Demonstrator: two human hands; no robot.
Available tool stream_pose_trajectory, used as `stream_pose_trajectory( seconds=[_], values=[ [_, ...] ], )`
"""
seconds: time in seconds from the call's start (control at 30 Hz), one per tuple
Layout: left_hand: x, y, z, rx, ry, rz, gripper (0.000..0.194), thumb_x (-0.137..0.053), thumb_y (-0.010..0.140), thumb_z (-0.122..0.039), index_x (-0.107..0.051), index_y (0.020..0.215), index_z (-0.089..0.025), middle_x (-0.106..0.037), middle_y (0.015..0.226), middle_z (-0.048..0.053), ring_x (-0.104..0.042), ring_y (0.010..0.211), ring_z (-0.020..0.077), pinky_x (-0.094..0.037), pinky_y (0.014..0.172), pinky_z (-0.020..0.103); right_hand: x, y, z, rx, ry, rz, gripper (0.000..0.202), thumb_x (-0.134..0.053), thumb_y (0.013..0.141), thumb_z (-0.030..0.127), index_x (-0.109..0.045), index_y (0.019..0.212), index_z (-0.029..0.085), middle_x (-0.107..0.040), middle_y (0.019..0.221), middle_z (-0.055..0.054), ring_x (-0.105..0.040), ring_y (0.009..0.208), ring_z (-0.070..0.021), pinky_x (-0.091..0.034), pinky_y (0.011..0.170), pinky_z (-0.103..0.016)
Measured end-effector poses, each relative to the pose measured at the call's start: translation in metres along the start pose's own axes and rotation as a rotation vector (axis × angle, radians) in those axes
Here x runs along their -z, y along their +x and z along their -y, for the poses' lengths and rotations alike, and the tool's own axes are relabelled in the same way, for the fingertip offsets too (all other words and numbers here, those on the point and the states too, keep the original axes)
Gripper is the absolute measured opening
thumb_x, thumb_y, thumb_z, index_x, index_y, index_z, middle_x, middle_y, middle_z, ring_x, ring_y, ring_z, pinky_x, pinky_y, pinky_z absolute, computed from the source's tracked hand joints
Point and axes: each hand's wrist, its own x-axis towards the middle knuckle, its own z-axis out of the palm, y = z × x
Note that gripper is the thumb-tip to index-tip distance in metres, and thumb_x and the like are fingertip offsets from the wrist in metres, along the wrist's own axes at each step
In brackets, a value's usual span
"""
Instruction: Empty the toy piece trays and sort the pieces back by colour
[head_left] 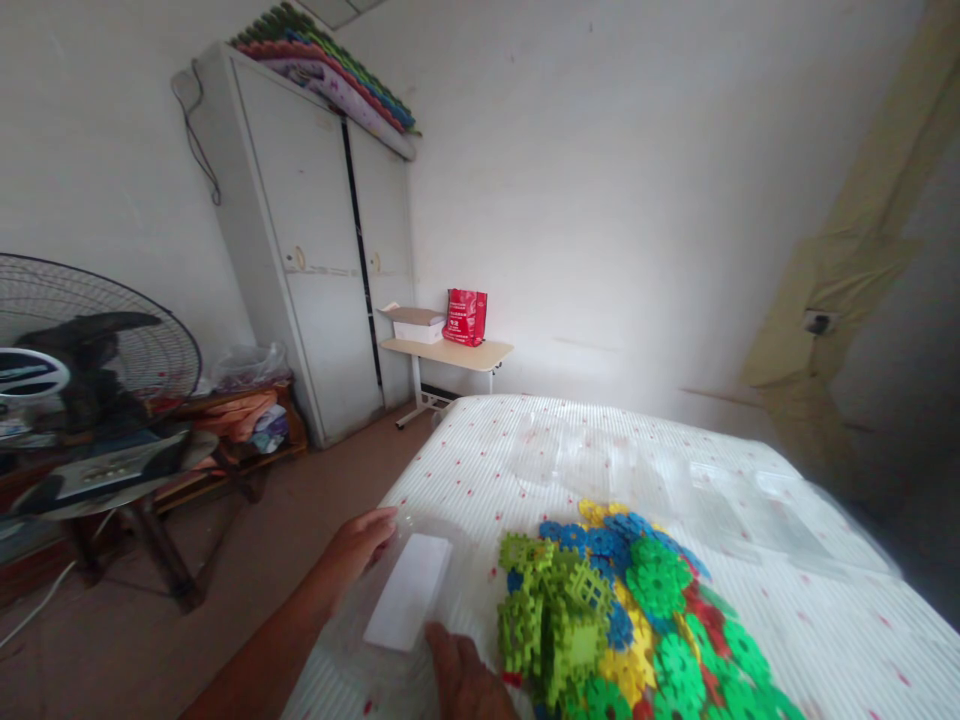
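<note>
One clear plastic container [352,640] is held at its rim by the left hand [367,540], with the fingers bent in close together. One white card [409,592] is seen at the middle of the container; whether it lies inside or on top cannot be told. The right hand [469,675] is placed by the low corner of the card, with its fingers bent. Whether anything is pinched by them cannot be told.

Beside the right hand, one big heap of toy pieces is spread on the white bed cover [457,460] with red dots. Light green square blocks [555,620] are piled at the near side of the hands, and round notched discs [660,580] in blue, yellow, green and red are piled next to them. Too many are heaped up to be counted. Past the heap, some more clear plastic containers [720,500] are laid out; their number is blurred.

By the wall, one small table [480,354] is seen. One white box [418,331] and one red bag [466,318] are set on it. One gray cabinet [311,230] with two doors is topped with folded mats [330,75]. One fan [97,340] is seen at the left.
</note>
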Motion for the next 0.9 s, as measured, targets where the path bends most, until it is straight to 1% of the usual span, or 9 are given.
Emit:
stream_pose_trajectory(
  seconds=[0.1, 0.2, 0.27, 0.37, 0.53, 0.63, 0.73, 0.83, 0.9],
  values=[
    [0.013, -0.014, 0.004, 0.042, 0.169, 0.044, 0.054, -0.062, 0.058, -0.051, -0.064, 0.100, -0.017, -0.070, 0.093, 0.009, -0.064, 0.088, 0.0271, -0.048, 0.070, 0.032, -0.003, 0.003, -0.004, 0.001, 0.040, 0.004, 0.084, -0.064, 0.058, 0.018, -0.038, 0.137, 0.018, -0.055, 0.123, -0.017, -0.063, 0.094, -0.0294, -0.051, 0.077, -0.037],
    [0.021, -0.028, 0.009, -0.023, 0.336, 0.073, 0.056, -0.061, 0.057, -0.046, -0.063, 0.104, -0.015, -0.067, 0.106, 0.012, -0.061, 0.099, 0.0292, -0.047, 0.079, 0.033, -0.004, 0.005, -0.005, -0.017, 0.097, 0.067, 0.086, -0.063, 0.056, 0.016, -0.036, 0.138, 0.016, -0.052, 0.125, -0.017, -0.061, 0.098, -0.0292, -0.049, 0.082, -0.037],
    [0.021, -0.034, 0.012, -0.060, 0.372, 0.080, 0.061, -0.059, 0.057, -0.041, -0.059, 0.111, -0.012, -0.067, 0.105, 0.012, -0.060, 0.101, 0.0288, -0.046, 0.084, 0.033, -0.003, 0.005, -0.002, -0.028, 0.160, 0.081, 0.085, -0.061, 0.056, 0.015, -0.036, 0.137, 0.014, -0.051, 0.126, -0.017, -0.058, 0.103, -0.0284, -0.047, 0.086, -0.036],
    [0.016, -0.039, 0.012, -0.018, 0.348, 0.088, 0.068, -0.055, 0.058, -0.037, -0.052, 0.119, -0.007, -0.068, 0.089, 0.011, -0.063, 0.090, 0.0274, -0.048, 0.079, 0.035, -0.003, 0.004, 0.003, -0.050, 0.271, 0.007, 0.080, -0.055, 0.058, 0.012, -0.038, 0.136, 0.011, -0.051, 0.125, -0.016, -0.055, 0.110, -0.0256, -0.044, 0.092, -0.033],
    [0.004, -0.043, 0.002, 0.036, 0.120, 0.032, 0.061, -0.058, 0.060, -0.030, -0.052, 0.117, -0.012, -0.068, 0.088, 0.007, -0.065, 0.086, 0.0233, -0.049, 0.076, 0.032, 0.001, -0.001, 0.010, -0.055, 0.443, -0.115, 0.080, -0.050, 0.058, 0.008, -0.035, 0.137, 0.005, -0.050, 0.126, -0.017, -0.057, 0.103, -0.0219, -0.044, 0.091, -0.030],
    [-0.002, -0.035, -0.001, 0.063, -0.043, 0.049, 0.056, -0.061, 0.059, -0.025, -0.055, 0.113, -0.012, -0.068, 0.088, 0.007, -0.066, 0.081, 0.0220, -0.050, 0.071, 0.031, 0.005, -0.002, 0.014, -0.073, 0.519, -0.152, 0.081, -0.050, 0.058, 0.007, -0.033, 0.137, 0.003, -0.047, 0.129, -0.018, -0.059, 0.096, -0.0205, -0.046, 0.088, -0.030],
    [-0.012, -0.017, -0.006, 0.057, -0.148, 0.058, 0.048, -0.066, 0.062, -0.021, -0.058, 0.108, -0.012, -0.069, 0.086, 0.008, -0.067, 0.075, 0.0209, -0.051, 0.068, 0.031, 0.009, -0.001, 0.019, -0.129, 0.550, -0.159, 0.080, -0.050, 0.061, 0.008, -0.032, 0.138, 0.005, -0.048, 0.128, -0.018, -0.060, 0.093, -0.0198, -0.047, 0.086, -0.031],
    [-0.026, 0.002, -0.017, -0.015, -0.130, -0.003, 0.038, -0.066, 0.072, -0.027, -0.059, 0.107, -0.013, -0.067, 0.094, 0.009, -0.065, 0.081, 0.0199, -0.051, 0.071, 0.032, 0.014, -0.006, 0.023, -0.162, 0.543, -0.127, 0.080, -0.051, 0.063, 0.010, -0.029, 0.140, 0.008, -0.053, 0.124, -0.017, -0.061, 0.093, -0.0198, -0.049, 0.082, -0.031],
    [-0.036, 0.012, -0.025, -0.047, -0.109, -0.036, 0.034, -0.059, 0.081, -0.032, -0.056, 0.110, -0.014, -0.062, 0.106, 0.008, -0.062, 0.090, 0.0192, -0.051, 0.077, 0.036, 0.022, -0.017, 0.025, -0.103, 0.510, -0.111, 0.076, -0.054, 0.065, 0.013, -0.034, 0.138, 0.011, -0.056, 0.120, -0.015, -0.062, 0.093, -0.0202, -0.051, 0.078, -0.029]
  ],
)
